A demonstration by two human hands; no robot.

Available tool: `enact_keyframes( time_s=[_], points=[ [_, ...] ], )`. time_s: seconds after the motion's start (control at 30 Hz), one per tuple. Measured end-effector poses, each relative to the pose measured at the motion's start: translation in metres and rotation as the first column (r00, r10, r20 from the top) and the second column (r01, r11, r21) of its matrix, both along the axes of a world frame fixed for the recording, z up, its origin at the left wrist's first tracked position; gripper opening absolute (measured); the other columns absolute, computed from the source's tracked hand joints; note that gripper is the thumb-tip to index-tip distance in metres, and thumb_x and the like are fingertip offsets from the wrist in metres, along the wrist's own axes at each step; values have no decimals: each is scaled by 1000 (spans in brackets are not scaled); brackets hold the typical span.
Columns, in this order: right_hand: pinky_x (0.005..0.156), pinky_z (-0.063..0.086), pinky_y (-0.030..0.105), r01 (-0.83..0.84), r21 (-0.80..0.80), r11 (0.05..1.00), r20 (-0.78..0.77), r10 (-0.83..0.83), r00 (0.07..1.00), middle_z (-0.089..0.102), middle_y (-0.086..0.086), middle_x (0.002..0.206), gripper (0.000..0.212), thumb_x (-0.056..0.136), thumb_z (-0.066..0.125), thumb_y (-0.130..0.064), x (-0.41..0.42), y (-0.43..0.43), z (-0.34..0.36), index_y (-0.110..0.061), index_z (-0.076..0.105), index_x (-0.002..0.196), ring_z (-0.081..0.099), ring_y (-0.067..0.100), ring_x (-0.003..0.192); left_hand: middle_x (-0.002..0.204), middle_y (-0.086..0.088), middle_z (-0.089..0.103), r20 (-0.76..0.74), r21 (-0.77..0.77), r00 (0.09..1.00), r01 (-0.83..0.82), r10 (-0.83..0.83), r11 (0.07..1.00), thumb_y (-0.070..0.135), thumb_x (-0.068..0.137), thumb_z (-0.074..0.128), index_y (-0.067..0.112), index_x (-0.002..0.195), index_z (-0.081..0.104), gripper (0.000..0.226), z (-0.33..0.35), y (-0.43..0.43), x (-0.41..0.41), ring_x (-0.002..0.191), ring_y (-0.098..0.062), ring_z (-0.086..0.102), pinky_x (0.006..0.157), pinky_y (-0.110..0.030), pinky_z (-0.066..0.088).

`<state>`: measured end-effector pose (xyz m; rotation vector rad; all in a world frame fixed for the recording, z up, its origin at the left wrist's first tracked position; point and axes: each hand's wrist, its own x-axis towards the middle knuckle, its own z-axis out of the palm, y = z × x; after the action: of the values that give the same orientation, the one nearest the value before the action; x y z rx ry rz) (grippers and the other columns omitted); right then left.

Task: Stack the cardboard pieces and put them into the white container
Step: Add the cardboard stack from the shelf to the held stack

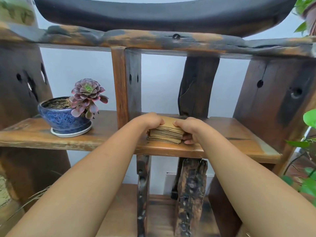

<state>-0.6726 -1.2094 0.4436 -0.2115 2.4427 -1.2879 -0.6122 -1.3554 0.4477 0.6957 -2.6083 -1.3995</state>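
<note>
A thick stack of brown cardboard pieces (166, 133) rests on the middle wooden shelf (222, 147), near its front edge. My left hand (148, 120) grips the stack's left side, fingers curled over its top. On the right side my right hand (187, 128) clasps the stack, with the thumb low against its lower layers. The lower pieces are slightly fanned out. No white container is in view.
A blue glazed pot (64, 117) with a purple succulent (87, 96) stands on a saucer at the shelf's left. Wooden uprights (126, 82) rise just behind the stack. Green leaves (307, 177) hang at the right edge. A lower shelf (123, 211) lies beneath.
</note>
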Motion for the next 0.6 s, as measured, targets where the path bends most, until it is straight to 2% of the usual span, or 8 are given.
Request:
enact_keyframes(
  time_s=[0.07, 0.1, 0.2, 0.33, 0.43, 0.6],
  points=[
    [58, 54, 34, 0, 38, 999, 16, -1, 1000, 65, 8, 104, 40, 89, 63, -45, -2, 0, 1, -14, 58, 115, 63, 20, 85, 111, -11, 62, 85, -80, 996, 5, 2, 997, 34, 99, 52, 10, 120, 56, 32, 9, 0, 1, 96, -24, 61, 88, -42, 51],
    [59, 55, 35, -2, 57, 998, 25, 0, 1000, 65, 8, 106, 42, 88, 64, -46, -3, 0, 2, -15, 59, 115, 64, 21, 87, 117, -13, 60, 146, -70, 989, -3, 13, 998, 34, 99, 54, 10, 124, 53, 35, 14, 0, 2, 103, -28, 61, 87, -45, 54],
    [70, 62, 37, -11, 133, 991, 28, 7, 1000, 69, 10, 102, 45, 87, 64, -50, -4, -2, 9, -13, 60, 110, 70, 23, 86, 137, -22, 48, 284, 69, 958, -58, 36, 996, 31, 99, 57, 6, 137, 41, 48, 24, 2, 7, 120, -42, 55, 90, -52, 59],
    [78, 64, 40, -18, 193, 981, 23, 13, 1000, 72, 19, 102, 48, 88, 63, -47, -3, -9, 17, -5, 59, 111, 75, 29, 84, 145, -26, 41, 291, 99, 956, -77, 45, 992, 28, 99, 58, 2, 144, 35, 57, 26, 5, 4, 122, -48, 54, 95, -52, 57],
    [78, 63, 40, 18, 98, 995, 85, -26, 996, 69, 18, 105, 44, 88, 68, -41, -3, -9, 14, -6, 58, 112, 73, 30, 87, 142, -25, 43, 270, 150, 961, -106, 63, 983, 28, 99, 59, 3, 145, 35, 58, 22, 1, 1, 125, -45, 52, 96, -52, 56],
    [70, 60, 37, 72, -151, 986, 156, -48, 987, 66, 11, 97, 45, 83, 77, -30, -1, -7, 2, -10, 58, 118, 68, 24, 82, 145, -18, 42, 231, 337, 968, -175, 99, 925, 23, 90, 72, 9, 148, 38, 68, 14, -13, 4, 129, -36, 49, 101, -47, 54]
  ],
)
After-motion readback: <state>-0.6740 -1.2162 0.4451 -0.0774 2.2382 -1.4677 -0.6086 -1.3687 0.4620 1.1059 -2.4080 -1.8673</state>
